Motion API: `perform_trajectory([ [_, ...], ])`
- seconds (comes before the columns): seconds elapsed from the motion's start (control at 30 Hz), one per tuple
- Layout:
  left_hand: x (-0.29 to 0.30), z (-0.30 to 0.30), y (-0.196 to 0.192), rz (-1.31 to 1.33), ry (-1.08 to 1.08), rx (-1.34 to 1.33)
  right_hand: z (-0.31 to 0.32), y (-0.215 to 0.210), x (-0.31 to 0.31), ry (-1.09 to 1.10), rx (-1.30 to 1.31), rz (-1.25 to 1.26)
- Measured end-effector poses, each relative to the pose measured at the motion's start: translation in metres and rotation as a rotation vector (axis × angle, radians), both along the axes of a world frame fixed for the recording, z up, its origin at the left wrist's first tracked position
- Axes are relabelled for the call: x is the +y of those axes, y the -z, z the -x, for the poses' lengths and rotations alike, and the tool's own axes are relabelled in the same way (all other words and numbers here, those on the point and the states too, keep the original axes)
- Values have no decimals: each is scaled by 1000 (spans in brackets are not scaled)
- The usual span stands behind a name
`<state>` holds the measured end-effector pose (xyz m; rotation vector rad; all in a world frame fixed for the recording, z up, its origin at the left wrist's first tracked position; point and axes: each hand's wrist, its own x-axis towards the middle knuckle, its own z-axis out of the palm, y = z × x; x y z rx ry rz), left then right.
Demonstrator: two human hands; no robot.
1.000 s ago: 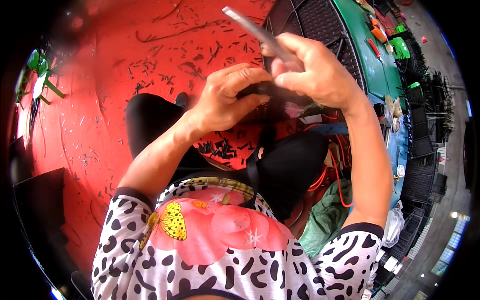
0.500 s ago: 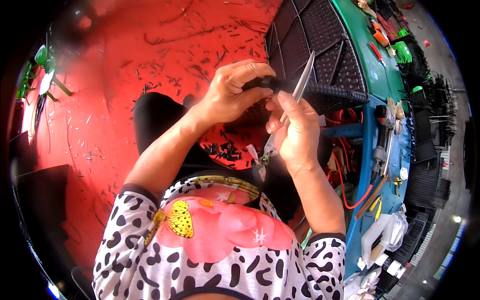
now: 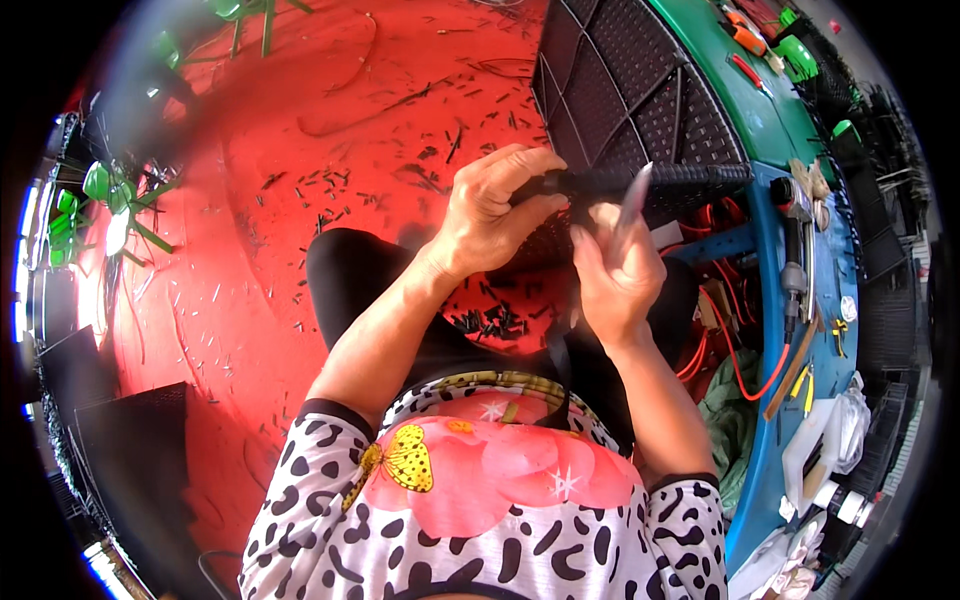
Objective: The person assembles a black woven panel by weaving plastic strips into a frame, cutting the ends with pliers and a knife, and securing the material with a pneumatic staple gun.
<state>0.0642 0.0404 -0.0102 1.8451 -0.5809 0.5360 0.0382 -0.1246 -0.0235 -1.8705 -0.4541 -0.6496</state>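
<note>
My left hand (image 3: 490,215) grips the rolled edge of a black woven wicker panel (image 3: 640,110), at the near end of its dark rim bar (image 3: 680,180). My right hand (image 3: 612,275) is closed around a thin flat metal blade-like tool (image 3: 632,200) that points up against the same rim bar, just right of the left hand. A black strip hangs down from the hands toward my lap. Both forearms come up from a black-and-white spotted top with a pink print.
A red floor (image 3: 300,150) is strewn with short black offcuts, and a pile lies between my knees (image 3: 490,322). A blue-green workbench (image 3: 800,250) at the right carries hand tools, an orange cable and white bags. Green plastic chairs (image 3: 110,200) stand at the left.
My right hand has come down from above the panel with the metal tool and now sits beside the left hand at the rim bar. The view has tilted toward the bench.
</note>
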Motion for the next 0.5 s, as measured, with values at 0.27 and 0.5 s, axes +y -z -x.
perform_trajectory([
  [0.27, 11, -1, -2, -45, -40, -93, -29, -32, 2, -55, -457, 519],
  [0.5, 4, 7, 14, 51, 11, -150, -23, -37, 0, -83, -481, 665],
])
